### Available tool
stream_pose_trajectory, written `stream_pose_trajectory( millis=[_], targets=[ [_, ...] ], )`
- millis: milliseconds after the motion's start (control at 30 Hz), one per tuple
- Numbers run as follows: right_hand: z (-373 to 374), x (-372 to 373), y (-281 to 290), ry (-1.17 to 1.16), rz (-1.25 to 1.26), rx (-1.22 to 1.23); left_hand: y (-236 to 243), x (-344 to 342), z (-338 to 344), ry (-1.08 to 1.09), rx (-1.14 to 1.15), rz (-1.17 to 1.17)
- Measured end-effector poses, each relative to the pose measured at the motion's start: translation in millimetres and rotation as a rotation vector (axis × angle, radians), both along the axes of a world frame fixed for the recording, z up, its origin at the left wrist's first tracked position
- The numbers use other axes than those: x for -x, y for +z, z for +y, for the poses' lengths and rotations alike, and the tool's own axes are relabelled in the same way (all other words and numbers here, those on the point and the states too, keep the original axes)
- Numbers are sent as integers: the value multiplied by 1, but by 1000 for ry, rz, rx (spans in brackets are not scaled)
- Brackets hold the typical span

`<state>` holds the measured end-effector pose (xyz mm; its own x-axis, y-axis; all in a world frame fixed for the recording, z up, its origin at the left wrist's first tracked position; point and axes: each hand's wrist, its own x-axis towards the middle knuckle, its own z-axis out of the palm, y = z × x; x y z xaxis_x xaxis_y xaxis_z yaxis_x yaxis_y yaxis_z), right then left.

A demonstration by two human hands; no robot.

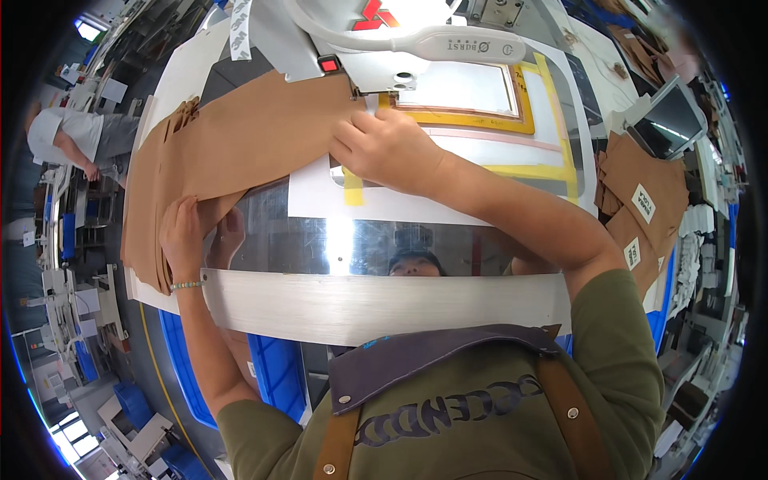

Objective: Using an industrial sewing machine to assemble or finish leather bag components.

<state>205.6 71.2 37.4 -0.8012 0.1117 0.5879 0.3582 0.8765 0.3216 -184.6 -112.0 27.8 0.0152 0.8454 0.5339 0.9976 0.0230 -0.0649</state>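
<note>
While the left hand [182,232] lies open on the tan fabric piece [240,144], the right hand [388,148] pinches its edge.

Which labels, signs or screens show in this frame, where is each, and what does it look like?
White labels: two small rectangles with dark print, on the brown pieces stacked at the right.
Screen: dark, tilted panel in a pale frame, upper right.
Red logo mark: on the white machine head at the top.
Red button: small square on the machine head, left of the needle area.
Yellow tape frame: rectangular outline on the white template beyond the right hand.
</note>
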Motion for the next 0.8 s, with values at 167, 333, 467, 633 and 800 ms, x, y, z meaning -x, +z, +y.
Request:
stream_pose_trajectory(
  millis=[167,333,467,633,800],
  targets=[
    [3,-5,-17,-120,-66,156,4,-19,-6,-61,13,93],
    [1,-12,-20,-49,4,126,-5,-23,-14,-46,67,97],
    [-4,-21,-13,-118,-81,192,-3,-25,-9,-91,54,137],
    [-4,-45,-23,-87,-33,158,0,-34,-2,-125,36,134],
    [2,-76,-14,-130,-60,178,-7,-44,-10,-149,54,116]
  ],
)
